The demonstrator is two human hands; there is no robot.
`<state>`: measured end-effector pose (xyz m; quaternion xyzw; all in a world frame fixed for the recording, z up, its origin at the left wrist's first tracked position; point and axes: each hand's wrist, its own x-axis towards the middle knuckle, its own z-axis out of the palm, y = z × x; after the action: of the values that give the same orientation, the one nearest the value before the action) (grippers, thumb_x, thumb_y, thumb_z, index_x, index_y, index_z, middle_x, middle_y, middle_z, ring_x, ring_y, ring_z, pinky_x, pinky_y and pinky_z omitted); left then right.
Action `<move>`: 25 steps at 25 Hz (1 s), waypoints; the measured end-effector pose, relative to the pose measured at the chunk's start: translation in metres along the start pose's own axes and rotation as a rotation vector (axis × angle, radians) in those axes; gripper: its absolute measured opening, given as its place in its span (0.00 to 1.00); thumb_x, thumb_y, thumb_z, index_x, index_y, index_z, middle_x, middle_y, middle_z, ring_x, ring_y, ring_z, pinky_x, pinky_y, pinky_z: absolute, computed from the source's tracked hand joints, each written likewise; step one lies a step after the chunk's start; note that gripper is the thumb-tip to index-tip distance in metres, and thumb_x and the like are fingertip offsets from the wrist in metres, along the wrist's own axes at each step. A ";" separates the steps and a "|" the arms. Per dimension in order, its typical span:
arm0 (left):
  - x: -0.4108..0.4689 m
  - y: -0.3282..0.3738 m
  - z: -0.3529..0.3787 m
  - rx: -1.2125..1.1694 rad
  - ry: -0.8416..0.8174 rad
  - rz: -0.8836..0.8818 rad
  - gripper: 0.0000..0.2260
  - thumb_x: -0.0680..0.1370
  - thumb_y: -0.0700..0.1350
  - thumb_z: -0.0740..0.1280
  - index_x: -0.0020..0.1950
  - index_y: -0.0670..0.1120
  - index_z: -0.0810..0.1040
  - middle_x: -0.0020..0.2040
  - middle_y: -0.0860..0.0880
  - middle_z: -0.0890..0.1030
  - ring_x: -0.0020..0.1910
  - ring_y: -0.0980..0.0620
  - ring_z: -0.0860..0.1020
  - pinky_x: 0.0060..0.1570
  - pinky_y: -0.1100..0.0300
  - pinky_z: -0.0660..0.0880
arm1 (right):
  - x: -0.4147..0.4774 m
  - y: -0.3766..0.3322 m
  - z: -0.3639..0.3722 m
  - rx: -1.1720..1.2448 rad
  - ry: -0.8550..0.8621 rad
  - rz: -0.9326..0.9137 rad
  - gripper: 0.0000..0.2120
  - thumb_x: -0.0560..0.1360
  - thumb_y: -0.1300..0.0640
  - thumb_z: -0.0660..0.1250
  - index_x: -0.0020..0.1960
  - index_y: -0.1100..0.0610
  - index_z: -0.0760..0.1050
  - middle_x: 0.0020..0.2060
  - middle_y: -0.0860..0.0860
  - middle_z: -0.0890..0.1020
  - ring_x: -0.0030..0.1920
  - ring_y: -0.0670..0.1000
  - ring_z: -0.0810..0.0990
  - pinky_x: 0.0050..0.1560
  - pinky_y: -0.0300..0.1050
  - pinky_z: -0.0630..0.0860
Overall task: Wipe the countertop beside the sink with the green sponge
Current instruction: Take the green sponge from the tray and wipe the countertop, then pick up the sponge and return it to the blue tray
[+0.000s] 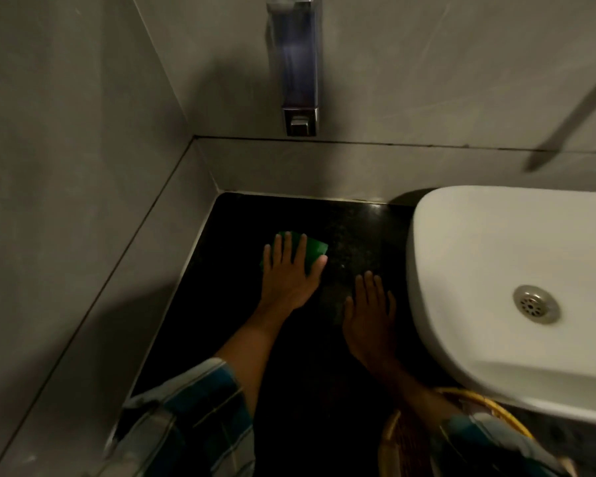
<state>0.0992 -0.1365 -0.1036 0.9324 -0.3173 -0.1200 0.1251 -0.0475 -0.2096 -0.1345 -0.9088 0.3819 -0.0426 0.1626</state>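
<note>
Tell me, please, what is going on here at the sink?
A person is wiping the dark countertop to the left of the white sink. The left hand lies flat, fingers spread, pressing the green sponge onto the counter near the back corner. The right hand rests open on the counter next to the sink's rim, holding nothing. A soap dispenser hangs on the wall above, and a wicker basket sits at the front edge under the right forearm.

Dim grey tiled walls, wall-mounted soap dispenser, wicker basket below.
</note>
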 end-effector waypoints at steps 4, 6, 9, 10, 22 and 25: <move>-0.078 0.020 -0.018 -0.044 0.160 0.022 0.26 0.80 0.57 0.54 0.75 0.49 0.59 0.76 0.44 0.64 0.76 0.44 0.57 0.75 0.44 0.53 | -0.027 0.000 -0.061 0.235 -0.110 -0.099 0.27 0.76 0.61 0.58 0.75 0.60 0.59 0.77 0.58 0.59 0.78 0.56 0.54 0.77 0.50 0.52; -0.155 0.045 -0.023 -0.175 0.086 0.140 0.21 0.77 0.55 0.60 0.69 0.52 0.69 0.68 0.45 0.76 0.69 0.44 0.69 0.67 0.49 0.67 | -0.091 0.019 -0.114 0.360 -0.111 -0.116 0.26 0.73 0.64 0.59 0.71 0.62 0.67 0.71 0.63 0.69 0.73 0.60 0.65 0.73 0.43 0.58; -0.211 0.047 -0.017 -0.392 -0.052 0.077 0.15 0.73 0.59 0.64 0.57 0.57 0.77 0.51 0.52 0.84 0.52 0.51 0.81 0.49 0.58 0.78 | -0.147 0.060 -0.146 0.334 -0.040 -0.062 0.15 0.70 0.58 0.61 0.54 0.54 0.79 0.49 0.55 0.83 0.52 0.56 0.80 0.55 0.43 0.72; -0.222 0.046 -0.015 -0.413 -0.099 0.060 0.16 0.71 0.63 0.63 0.55 0.58 0.77 0.48 0.54 0.85 0.48 0.53 0.82 0.46 0.59 0.79 | -0.161 0.075 -0.154 0.227 -0.041 0.010 0.10 0.71 0.55 0.63 0.49 0.51 0.79 0.44 0.52 0.83 0.47 0.55 0.81 0.50 0.46 0.75; -0.245 0.054 -0.012 -0.398 -0.236 -0.013 0.20 0.72 0.52 0.66 0.63 0.59 0.69 0.57 0.50 0.81 0.56 0.47 0.80 0.54 0.49 0.78 | -0.188 0.117 -0.156 0.192 -0.259 0.401 0.08 0.74 0.61 0.65 0.48 0.50 0.70 0.46 0.55 0.77 0.39 0.47 0.74 0.35 0.42 0.70; -0.225 0.013 -0.041 -0.366 -0.094 -0.107 0.19 0.71 0.52 0.67 0.62 0.61 0.71 0.57 0.51 0.82 0.55 0.46 0.80 0.52 0.51 0.77 | -0.167 0.077 -0.152 0.342 -0.282 0.262 0.09 0.72 0.62 0.69 0.48 0.52 0.73 0.43 0.53 0.80 0.41 0.50 0.78 0.40 0.45 0.74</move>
<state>-0.0686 0.0003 -0.0284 0.9029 -0.2458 -0.2253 0.2711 -0.2478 -0.1817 -0.0088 -0.8077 0.4573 0.0422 0.3697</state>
